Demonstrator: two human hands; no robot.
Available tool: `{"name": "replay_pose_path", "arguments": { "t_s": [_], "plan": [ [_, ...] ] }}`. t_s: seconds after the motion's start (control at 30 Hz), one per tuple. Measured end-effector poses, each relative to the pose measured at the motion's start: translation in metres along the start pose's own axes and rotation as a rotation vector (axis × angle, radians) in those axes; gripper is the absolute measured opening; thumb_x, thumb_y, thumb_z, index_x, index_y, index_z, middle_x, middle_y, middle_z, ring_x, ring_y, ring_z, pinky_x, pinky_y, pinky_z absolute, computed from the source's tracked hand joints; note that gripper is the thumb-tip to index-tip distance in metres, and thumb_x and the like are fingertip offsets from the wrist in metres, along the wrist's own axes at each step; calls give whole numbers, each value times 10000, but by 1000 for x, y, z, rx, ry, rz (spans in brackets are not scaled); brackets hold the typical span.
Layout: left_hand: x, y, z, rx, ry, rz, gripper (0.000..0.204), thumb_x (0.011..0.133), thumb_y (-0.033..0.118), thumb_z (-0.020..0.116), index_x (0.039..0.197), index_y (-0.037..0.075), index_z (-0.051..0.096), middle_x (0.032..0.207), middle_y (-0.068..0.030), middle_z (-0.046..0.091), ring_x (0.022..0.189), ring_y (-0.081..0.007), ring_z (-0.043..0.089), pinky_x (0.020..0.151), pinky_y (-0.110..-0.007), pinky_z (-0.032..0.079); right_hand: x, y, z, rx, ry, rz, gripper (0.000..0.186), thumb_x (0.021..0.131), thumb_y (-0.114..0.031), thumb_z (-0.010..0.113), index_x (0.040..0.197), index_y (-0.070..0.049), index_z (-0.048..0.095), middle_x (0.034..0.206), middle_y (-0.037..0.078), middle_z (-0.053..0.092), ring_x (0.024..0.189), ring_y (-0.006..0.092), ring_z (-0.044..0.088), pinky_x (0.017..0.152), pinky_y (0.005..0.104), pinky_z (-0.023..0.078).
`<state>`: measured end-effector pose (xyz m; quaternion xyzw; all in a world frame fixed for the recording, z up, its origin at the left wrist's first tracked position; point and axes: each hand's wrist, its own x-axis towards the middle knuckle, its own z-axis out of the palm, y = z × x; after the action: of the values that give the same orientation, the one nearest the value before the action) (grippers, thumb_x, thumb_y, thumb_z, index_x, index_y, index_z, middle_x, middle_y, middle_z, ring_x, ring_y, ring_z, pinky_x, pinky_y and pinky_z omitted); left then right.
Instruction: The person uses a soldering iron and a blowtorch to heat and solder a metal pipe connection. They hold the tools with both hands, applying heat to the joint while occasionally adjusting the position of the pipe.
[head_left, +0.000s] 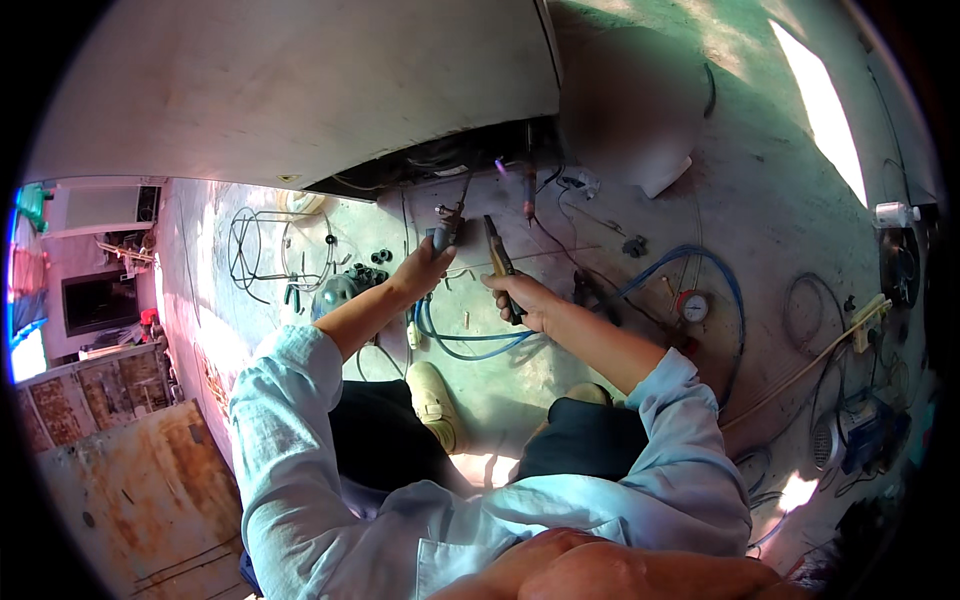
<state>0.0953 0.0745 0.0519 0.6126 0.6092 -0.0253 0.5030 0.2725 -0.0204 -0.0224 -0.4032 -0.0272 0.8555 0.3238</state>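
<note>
Near the centre of the frame the left hand [425, 268] is wrapped tight round the grey handle of a torch [452, 225], whose thin neck rises toward the dark gap under the white appliance [300, 90] filling the upper left. A small violet flame [499, 165] shows at that gap's lower edge. Just to the right, the right hand [525, 300] is closed round the handles of a pair of pliers [499, 258]; their nose points up toward the same opening, close beside the torch neck but not touching it. Whether the nose bites anything I cannot tell.

Blue hoses [470, 345] loop on the concrete floor [760, 200] right below both hands, and one runs out right past a round pressure gauge [692, 306]. A pale shoe [432, 402] sits just beneath them. The floor at upper right is the openest stretch, lit by a bright patch. At the right rim lie coiled cables and a small blue machine [865, 435]. At lower left a rusty sheet [130, 480] hems in that side.
</note>
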Motion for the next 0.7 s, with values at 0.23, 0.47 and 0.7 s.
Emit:
{"name": "replay_pose_path", "arguments": {
  "t_s": [0.23,0.47,0.7],
  "plan": [
    [-3,-1,-4,141,10,37,373,950,393,510,1060,44,443,720,-13,512,640,-104,482,571,-272,411,-11,3,-1,163,-60,74,307,820,-350,708,869,-169,465,708,-52,438,551,44,394,444,195,334],
    [-7,-3,-7,206,46,91,402,952,389,495,1070,8,437,689,-88,559,639,-194,577,618,-344,461,-11,10,-22,-41,-48,28,170,865,-186,638,903,-117,486,715,-43,430,544,42,382,442,200,331],
    [5,-23,-15,156,76,201,408,958,401,493,1030,3,440,636,-70,551,562,-167,572,541,-320,464,-25,4,-23,-95,81,-14,93,875,-108,561,913,-103,476,701,-37,431,544,52,399,443,221,350]
  ]
}}
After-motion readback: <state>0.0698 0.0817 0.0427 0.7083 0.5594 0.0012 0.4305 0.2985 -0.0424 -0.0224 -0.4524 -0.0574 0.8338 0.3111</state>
